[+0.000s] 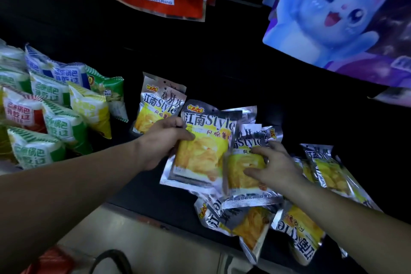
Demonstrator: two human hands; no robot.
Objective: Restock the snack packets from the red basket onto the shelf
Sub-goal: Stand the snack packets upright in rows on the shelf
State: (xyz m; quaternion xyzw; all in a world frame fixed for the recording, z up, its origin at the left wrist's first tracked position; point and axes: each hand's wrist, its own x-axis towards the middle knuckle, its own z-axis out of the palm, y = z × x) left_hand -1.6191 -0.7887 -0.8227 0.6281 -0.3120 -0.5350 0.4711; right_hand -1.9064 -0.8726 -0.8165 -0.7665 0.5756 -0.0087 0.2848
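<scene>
While you are holding two silver-and-yellow snack packets [202, 151] over the dark shelf [222, 62], loose packets [246, 227] of the same kind are lying scattered beneath them, one is standing upright behind, and green-and-white bags [57, 122] are crowding the left. Your left hand [162, 140] is gripping one packet's left edge, thumb across its front. Your right hand [275, 167] is pinching the other, thumb on its face. The red basket [51, 260] is sitting below.

A dark shelf [142, 187] carries scattered silver-yellow snack packets [246, 227] and, left, rows of white bags [64, 124]
</scene>
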